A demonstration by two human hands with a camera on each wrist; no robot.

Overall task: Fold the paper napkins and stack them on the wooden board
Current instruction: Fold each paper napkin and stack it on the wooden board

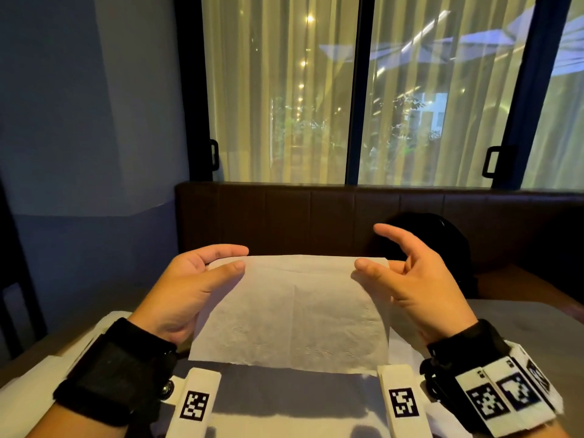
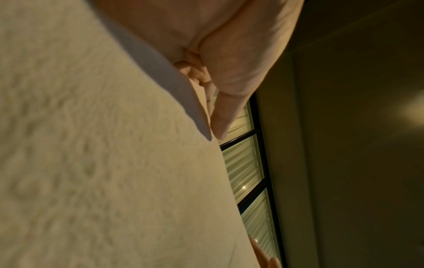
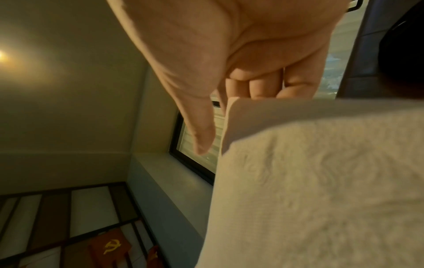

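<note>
Two hands, left hand [image 1: 186, 289] and right hand [image 1: 420, 279], pinch one napkin [image 1: 294, 314] by its top corners.

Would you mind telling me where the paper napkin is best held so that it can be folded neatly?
By its two top corners, one from each side, thumb in front and fingers behind. The paper napkin hangs limp with a centre crease, so corner pinches keep it taut. The left hand already pinches its corner; the right hand holds its corner more loosely.
</note>
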